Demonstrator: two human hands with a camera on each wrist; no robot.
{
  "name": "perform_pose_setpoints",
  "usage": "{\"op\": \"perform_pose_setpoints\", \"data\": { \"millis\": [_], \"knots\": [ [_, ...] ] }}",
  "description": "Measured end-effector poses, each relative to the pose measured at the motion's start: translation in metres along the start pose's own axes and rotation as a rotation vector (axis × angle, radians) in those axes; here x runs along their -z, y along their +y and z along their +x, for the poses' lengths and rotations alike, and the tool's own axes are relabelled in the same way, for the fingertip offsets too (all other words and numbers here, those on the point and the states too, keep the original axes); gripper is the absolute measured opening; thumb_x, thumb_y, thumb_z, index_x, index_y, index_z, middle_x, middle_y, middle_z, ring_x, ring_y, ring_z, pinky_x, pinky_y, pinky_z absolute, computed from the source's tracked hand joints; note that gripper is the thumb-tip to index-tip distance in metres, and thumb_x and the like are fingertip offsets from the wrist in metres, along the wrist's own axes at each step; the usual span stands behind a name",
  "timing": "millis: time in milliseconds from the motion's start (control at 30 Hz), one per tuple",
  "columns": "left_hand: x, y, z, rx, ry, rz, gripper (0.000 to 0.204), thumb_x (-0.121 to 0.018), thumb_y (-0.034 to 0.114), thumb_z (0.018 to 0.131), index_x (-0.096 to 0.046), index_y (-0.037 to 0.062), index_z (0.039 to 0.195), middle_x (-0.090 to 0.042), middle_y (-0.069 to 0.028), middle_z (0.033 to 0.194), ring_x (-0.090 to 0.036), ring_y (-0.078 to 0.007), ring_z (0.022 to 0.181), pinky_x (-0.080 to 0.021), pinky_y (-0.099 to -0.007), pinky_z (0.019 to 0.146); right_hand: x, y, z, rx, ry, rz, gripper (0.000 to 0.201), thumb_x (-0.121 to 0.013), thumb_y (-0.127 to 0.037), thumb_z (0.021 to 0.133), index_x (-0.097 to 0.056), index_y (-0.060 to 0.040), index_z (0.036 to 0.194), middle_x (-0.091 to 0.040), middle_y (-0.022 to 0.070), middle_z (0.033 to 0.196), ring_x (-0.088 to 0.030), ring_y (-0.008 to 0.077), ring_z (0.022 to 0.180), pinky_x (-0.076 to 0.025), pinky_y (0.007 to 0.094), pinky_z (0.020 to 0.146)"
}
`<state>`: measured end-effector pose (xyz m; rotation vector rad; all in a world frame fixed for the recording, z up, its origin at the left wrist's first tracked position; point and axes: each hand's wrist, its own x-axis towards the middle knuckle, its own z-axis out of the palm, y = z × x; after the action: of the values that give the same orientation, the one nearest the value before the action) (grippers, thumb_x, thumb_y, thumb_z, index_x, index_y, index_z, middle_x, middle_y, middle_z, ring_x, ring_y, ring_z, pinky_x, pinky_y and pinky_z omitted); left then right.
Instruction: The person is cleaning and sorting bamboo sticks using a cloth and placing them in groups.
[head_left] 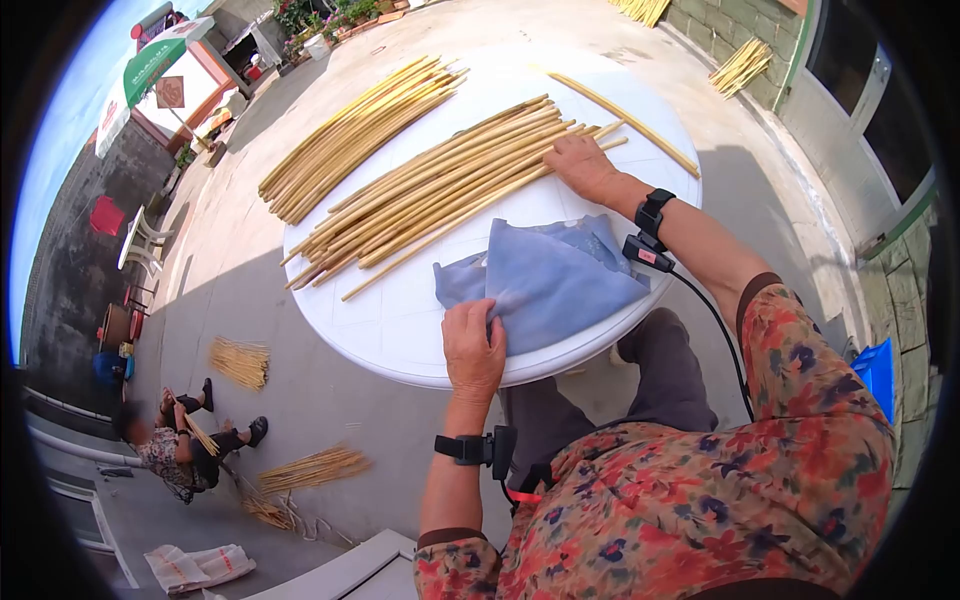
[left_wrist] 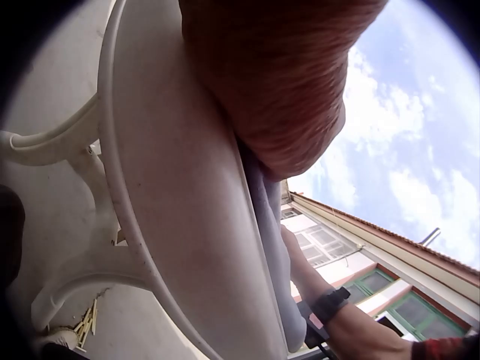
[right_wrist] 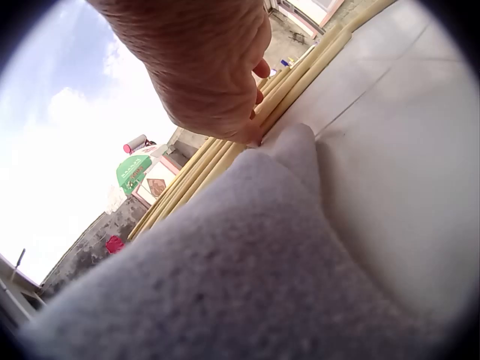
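A blue cloth lies in folds on the round white table, near its front edge. My left hand rests with its fingertips on the cloth's left part, the wrist over the table rim. In the left wrist view the underside of that hand hides its fingertips. My right hand is at the right end of a spread of yellow sticks, its fingers curled over the nearest stick. From the right wrist view, those fingers bend down beside the sticks, and the cloth fills the foreground.
A second pile of sticks lies farther back on the table, and a single stick lies at its far right. On the ground are more stick bundles. A seated person handles sticks at lower left.
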<state>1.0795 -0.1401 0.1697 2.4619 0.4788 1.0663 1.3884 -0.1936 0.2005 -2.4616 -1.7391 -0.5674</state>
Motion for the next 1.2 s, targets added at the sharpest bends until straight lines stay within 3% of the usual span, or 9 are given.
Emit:
{"op": "perform_pose_setpoints", "data": {
  "millis": [400, 667, 867, 967, 1033, 1200],
  "knots": [
    [0.002, 0.002, -0.001, -0.05, 0.029, -0.009, 0.023, -0.061, -0.003, 0.065, -0.057, 0.0036, 0.087, -0.053, -0.0122, 0.089, -0.05, -0.0288, 0.085, -0.042, -0.0368, 0.073, 0.0, 0.006, -0.004, 0.187, -0.017, -0.009, 0.011, -0.045, -0.008, 0.078, -0.054, -0.0095, 0.084, -0.053, 0.0094, 0.088, -0.052, 0.0248, 0.09, -0.038, 0.0388, 0.078],
    [0.003, -0.002, -0.003, -0.068, 0.077, 0.019, 0.024, -0.062, -0.003, 0.065, -0.058, 0.0054, 0.087, -0.052, -0.0098, 0.088, -0.049, -0.0264, 0.082, -0.043, -0.0351, 0.071, 0.015, 0.001, -0.029, 0.269, -0.097, 0.196, 0.008, -0.049, -0.011, 0.078, -0.052, -0.0074, 0.085, -0.053, 0.011, 0.085, -0.053, 0.0277, 0.085, -0.043, 0.038, 0.073],
    [0.004, -0.005, -0.001, -0.082, 0.103, 0.039, 0.023, -0.061, -0.003, 0.068, -0.059, 0.0051, 0.089, -0.052, -0.0091, 0.087, -0.051, -0.0235, 0.078, -0.044, -0.033, 0.066, 0.036, -0.006, -0.067, 0.09, -0.129, 0.365, 0.012, -0.049, -0.016, 0.083, -0.053, -0.009, 0.092, -0.054, 0.0101, 0.086, -0.054, 0.028, 0.086, -0.045, 0.0382, 0.072],
    [0.004, -0.01, -0.003, 0.03, 0.028, -0.118, 0.018, -0.059, -0.001, 0.074, -0.059, 0.0049, 0.091, -0.054, -0.0093, 0.086, -0.054, -0.0218, 0.073, -0.045, -0.0307, 0.062, 0.052, -0.012, -0.091, 0.065, -0.115, 0.4, 0.014, -0.049, -0.018, 0.084, -0.053, -0.0089, 0.094, -0.054, 0.0107, 0.088, -0.055, 0.0282, 0.084, -0.046, 0.0383, 0.071],
    [0.008, -0.008, -0.002, 0.252, 0.01, -0.381, 0.013, -0.057, 0.003, 0.079, -0.058, 0.0039, 0.092, -0.056, -0.0094, 0.085, -0.056, -0.0215, 0.069, -0.046, -0.0289, 0.059, 0.061, -0.018, -0.106, 0.063, -0.107, 0.435, 0.015, -0.05, -0.018, 0.084, -0.053, -0.0087, 0.095, -0.054, 0.0111, 0.089, -0.056, 0.0286, 0.083, -0.046, 0.0385, 0.071],
    [0.025, 0.023, -0.001, 0.235, -0.16, -0.032, 0.023, -0.062, 0.014, 0.078, -0.056, 0.0029, 0.096, -0.054, -0.0106, 0.088, -0.056, -0.0251, 0.079, -0.046, -0.0338, 0.066, 0.061, -0.033, -0.137, -0.145, -0.23, 0.589, 0.022, -0.054, -0.02, 0.083, -0.052, -0.0059, 0.1, -0.055, 0.013, 0.09, -0.055, 0.0307, 0.083, -0.045, 0.0359, 0.073]
  ]
}}
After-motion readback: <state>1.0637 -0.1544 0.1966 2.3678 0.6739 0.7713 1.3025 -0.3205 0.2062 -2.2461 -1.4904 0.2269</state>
